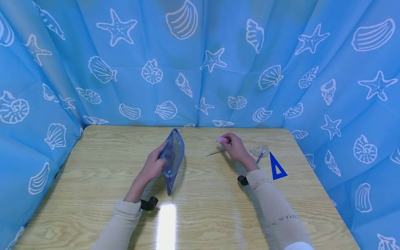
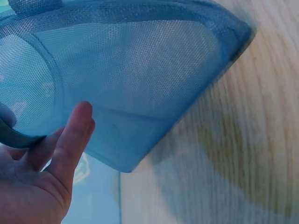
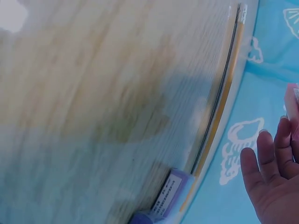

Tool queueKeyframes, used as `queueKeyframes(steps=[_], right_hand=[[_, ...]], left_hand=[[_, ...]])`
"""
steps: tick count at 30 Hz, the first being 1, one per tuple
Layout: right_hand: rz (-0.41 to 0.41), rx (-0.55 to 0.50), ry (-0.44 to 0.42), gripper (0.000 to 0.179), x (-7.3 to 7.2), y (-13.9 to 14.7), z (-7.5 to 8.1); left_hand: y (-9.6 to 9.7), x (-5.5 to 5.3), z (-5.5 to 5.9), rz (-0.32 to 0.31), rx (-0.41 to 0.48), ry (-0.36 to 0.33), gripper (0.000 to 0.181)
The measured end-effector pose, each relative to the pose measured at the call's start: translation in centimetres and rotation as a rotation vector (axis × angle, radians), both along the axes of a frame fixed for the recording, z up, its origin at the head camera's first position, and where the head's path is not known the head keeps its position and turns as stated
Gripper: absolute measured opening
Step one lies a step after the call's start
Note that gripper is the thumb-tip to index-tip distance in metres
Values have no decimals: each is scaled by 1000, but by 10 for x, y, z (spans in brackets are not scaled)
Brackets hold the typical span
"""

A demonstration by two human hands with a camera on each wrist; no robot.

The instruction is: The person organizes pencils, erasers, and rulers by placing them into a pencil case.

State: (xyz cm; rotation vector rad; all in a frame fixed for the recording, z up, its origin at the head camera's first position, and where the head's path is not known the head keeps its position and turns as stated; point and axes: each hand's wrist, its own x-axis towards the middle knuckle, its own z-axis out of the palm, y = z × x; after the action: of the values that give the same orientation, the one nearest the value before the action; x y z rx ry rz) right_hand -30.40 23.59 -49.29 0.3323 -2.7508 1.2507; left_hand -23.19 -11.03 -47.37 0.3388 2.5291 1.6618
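My left hand (image 1: 155,163) grips a blue mesh zipper pouch (image 1: 175,158) by its side, thumb over the rim. The pouch is held upright above the table with its mouth gaping. In the left wrist view, the see-through mesh (image 2: 135,70) spreads past my fingers. My right hand (image 1: 236,148) pinches a small pink eraser (image 1: 222,139) between thumb and fingertips, raised over the table. Beneath that hand lies a yellow pencil (image 1: 215,152), partly hidden by it. In the right wrist view, the eraser (image 3: 292,100) shows only at the right edge.
Right of my right wrist lie a clear protractor (image 1: 257,150), a slim pen-like item (image 1: 260,157) and a blue set square (image 1: 277,166). A purple item with a white label (image 3: 168,195) lies by the pencil. A shell-print curtain (image 1: 200,86) borders the wooden table (image 1: 206,208).
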Motion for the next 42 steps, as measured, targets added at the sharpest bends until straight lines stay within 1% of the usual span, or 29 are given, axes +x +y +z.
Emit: queueKeyframes(steps=[5,9,14,19,24,30,37,42], right_hand=[[15,-34,36,25,5,-5,-1],[33,-57,45,24,10,-11,1],[44,-77,25,24,16,-19,4],[65,-90,6,26,22,-29,8],[112,-107,16,25,28,-38,11],[149,-128,4,24,32,-49,12],[179,-162,25,24,34,-57,14],[185,-187,22,24,36,-65,16]], left_hand=[[1,1,-5,16,66,29,90],[4,0,-10,45,93,64,89],[7,0,-16,75,130,78,88],[9,2,-19,78,180,88,87],[10,4,-22,82,177,101,85],[10,7,-23,81,172,131,84],[11,8,-23,94,180,129,84],[11,9,-21,99,180,121,83]])
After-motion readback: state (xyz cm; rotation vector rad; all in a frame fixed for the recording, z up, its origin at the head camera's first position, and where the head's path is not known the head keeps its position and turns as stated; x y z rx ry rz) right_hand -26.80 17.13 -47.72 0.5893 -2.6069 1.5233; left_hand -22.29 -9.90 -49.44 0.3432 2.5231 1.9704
